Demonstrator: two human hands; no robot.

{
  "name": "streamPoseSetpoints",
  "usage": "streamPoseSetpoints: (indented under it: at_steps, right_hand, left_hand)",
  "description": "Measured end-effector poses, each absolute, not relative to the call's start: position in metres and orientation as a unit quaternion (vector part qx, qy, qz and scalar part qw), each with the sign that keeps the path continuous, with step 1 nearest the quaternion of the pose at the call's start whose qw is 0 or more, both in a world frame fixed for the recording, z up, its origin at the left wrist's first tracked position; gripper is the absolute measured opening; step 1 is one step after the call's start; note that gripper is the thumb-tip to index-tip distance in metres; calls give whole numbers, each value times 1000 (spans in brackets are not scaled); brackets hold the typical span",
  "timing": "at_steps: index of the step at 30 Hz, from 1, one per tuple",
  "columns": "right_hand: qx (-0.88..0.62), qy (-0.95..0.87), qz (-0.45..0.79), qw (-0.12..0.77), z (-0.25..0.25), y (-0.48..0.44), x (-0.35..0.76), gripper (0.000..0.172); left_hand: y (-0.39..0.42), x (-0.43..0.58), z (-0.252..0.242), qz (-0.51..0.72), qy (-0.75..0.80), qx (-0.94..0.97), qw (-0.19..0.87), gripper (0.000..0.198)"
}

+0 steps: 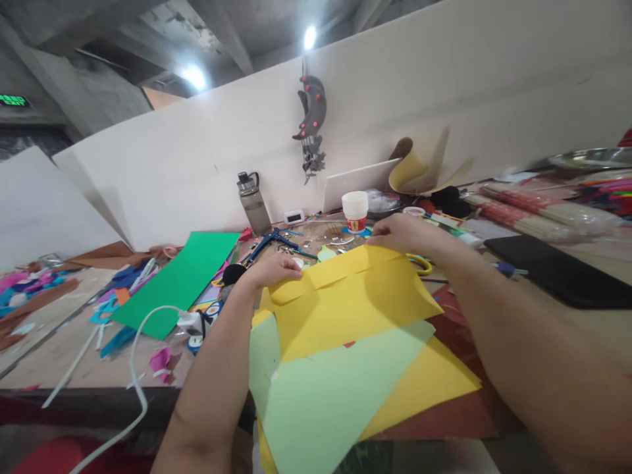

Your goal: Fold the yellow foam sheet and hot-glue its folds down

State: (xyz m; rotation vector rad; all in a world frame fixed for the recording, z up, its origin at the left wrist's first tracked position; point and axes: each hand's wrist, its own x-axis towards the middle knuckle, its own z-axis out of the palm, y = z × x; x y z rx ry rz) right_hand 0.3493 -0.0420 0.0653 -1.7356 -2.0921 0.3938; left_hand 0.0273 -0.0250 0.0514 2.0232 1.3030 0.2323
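A yellow sheet of paper (345, 309) is held by its far edge between both hands, with a strip along that edge folded or overlapping. My left hand (279, 271) pinches the sheet's left corner, thumb and fingers together. At the right end of the same edge, my right hand (402, 235) grips the paper with curled fingers. Under the yellow sheet lies a pale green sheet (336, 401), with more yellow sheets beneath it. Yellow-handled scissors (421, 264) show partly beside the right wrist.
Left of me lie a bright green sheet (185, 276) and a white cable with a plug (190, 322). Farther back stand a grey bottle (254, 207), a blue glue gun (271, 242) and stacked paper cups (355, 207). A black slab (563, 270) lies to the right.
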Motion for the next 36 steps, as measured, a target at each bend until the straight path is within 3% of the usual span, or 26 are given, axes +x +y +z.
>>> streamPoseSetpoints:
  at_steps: [7,14,20,25,36]
  right_hand:
    - [-635,-624,295,347,51,-32,352,24]
    - [-647,-620,263,358,54,-37,348,24]
    - [-632,-629,271,362,59,-44,339,22]
    - [-614,-650,280,349,60,-44,339,20]
    - [-577,-706,227,341,61,-49,332,23]
  left_hand:
    - [-23,19,49,115,523,730,424,28]
    - [-24,20,50,125,512,715,460,27]
    - [-25,19,52,61,500,731,461,25]
    - [-34,28,58,18,491,708,508,37]
    - [-48,66,39,110,431,716,538,48]
